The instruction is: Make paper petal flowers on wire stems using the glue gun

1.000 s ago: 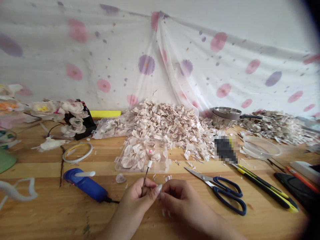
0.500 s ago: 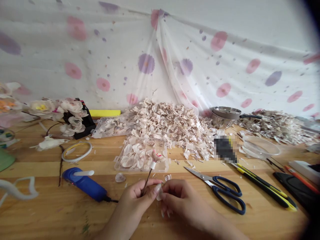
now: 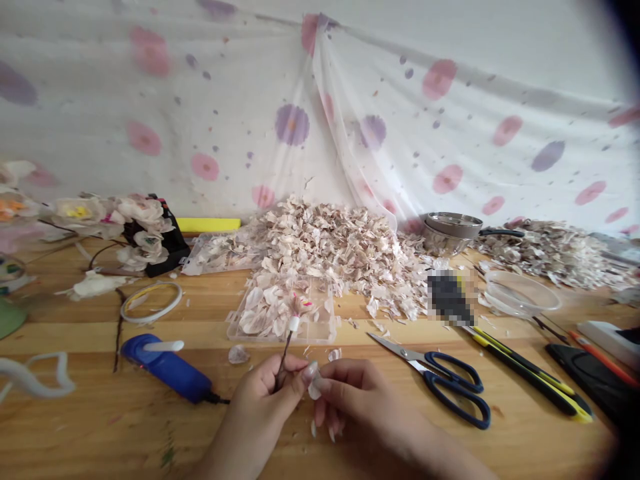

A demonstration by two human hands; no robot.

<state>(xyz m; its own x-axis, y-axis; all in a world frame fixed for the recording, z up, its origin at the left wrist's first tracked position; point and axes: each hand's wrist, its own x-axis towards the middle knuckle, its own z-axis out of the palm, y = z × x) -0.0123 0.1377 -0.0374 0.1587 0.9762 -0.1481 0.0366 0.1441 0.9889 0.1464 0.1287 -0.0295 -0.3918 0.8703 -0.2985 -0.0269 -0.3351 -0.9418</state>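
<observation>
- A white looped cord (image 3: pixel 35 377) lies at the left edge of the table (image 3: pixel 100 427), with paper-like flowers (image 3: pixel 135 220) on dark stems further back near the far left.
- A white ring of tape (image 3: pixel 146 303) rests flat on the wood, just beyond a blue glue gun (image 3: pixel 167 367) that lies on its side toward the near edge — its cable runs toward the left hand.
- The left hand (image 3: pixel 263 400) is closed around a thin dark stem (image 3: pixel 281 360), pinched between thumb and fingers; the stem tilts up and away, and its white-wrapped tip carries small pink-tipped stamens (image 3: pixel 300 305).
- A clear plastic tray (image 3: pixel 280 313) of pale petals sits just behind the stem's tip, in the middle of the table.
- Behind the tray a big heap of pale petals (image 3: pixel 340 250) spreads to the far edge, against the spotted sheer cloth (image 3: pixel 300 127).
- The right hand (image 3: pixel 350 397) touches the left, its fingertips closed on a small pale petal (image 3: pixel 315 387) held right beside the stem.
- Blue-handled scissors (image 3: pixel 435 380) lie shut on the wood just right of that hand.
- Further right — yellow-and-black tools (image 3: pixel 530 380), a clear round dish (image 3: pixel 523 293), and a metal bowl (image 3: pixel 453 230) near the far edge.
</observation>
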